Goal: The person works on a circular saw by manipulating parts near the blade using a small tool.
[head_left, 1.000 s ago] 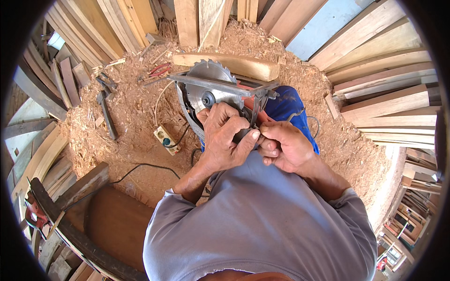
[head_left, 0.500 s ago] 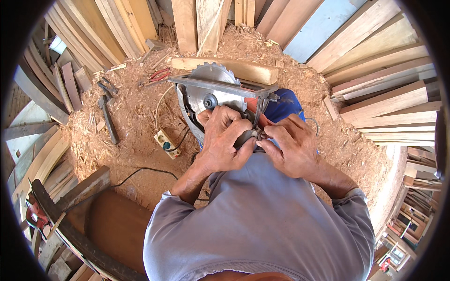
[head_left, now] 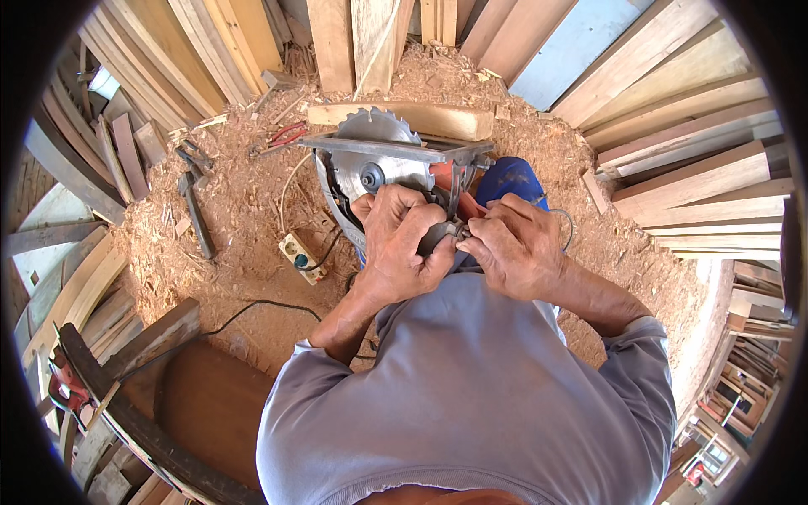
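At frame centre, the left hand [head_left: 400, 244] clamps the circular saw [head_left: 383, 164] body while the right hand [head_left: 513, 246] pinches a fitting beside it; adjustment appears unfinished, blade exposed above sawdust

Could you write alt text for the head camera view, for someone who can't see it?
Seen from above, a person's left hand and right hand grip a circular saw turned so its toothed blade faces up, over a floor thick with sawdust. A power strip lies to the left, and wooden planks ring the scene.
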A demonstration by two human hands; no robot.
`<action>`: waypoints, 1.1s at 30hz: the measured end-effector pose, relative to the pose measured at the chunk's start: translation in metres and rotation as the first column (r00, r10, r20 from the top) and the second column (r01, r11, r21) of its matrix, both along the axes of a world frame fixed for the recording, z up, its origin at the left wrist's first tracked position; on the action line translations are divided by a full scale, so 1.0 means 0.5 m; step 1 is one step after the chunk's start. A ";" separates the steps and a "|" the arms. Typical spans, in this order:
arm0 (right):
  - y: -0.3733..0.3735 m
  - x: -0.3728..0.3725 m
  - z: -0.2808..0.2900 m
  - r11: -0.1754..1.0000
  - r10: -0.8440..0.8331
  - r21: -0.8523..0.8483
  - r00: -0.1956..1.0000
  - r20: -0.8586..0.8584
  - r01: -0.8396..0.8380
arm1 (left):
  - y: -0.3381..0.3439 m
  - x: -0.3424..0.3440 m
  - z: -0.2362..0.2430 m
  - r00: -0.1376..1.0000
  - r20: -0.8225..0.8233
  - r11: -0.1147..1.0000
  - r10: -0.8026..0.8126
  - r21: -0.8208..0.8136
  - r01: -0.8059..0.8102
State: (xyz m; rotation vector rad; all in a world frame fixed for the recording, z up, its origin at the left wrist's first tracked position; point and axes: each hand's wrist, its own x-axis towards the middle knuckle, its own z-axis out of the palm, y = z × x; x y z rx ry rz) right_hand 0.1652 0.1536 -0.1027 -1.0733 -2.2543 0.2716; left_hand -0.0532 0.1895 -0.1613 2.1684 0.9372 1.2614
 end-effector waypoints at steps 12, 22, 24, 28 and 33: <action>0.022 -0.002 0.026 0.994 -0.010 0.110 0.999 0.053 0.005 | -0.002 0.004 0.009 1.000 0.005 1.000 0.018 -0.005 -0.018; -0.001 -0.022 0.000 0.995 -0.087 -0.056 0.979 -0.186 0.078 | -0.007 0.005 0.003 0.998 -0.034 0.998 0.052 0.048 -0.050; -0.008 -0.027 -0.003 0.988 -0.127 -0.119 0.969 -0.210 0.103 | -0.010 0.004 0.001 0.998 -0.037 0.998 0.052 0.032 -0.051; -0.022 -0.040 -0.006 0.960 -0.217 -0.232 0.937 -0.276 0.154 | -0.010 0.005 0.005 0.997 -0.043 0.998 0.064 0.030 -0.062; -0.027 -0.041 -0.006 0.942 -0.247 -0.295 0.926 -0.284 0.161 | -0.010 0.002 0.004 0.997 -0.046 0.997 0.065 0.032 -0.064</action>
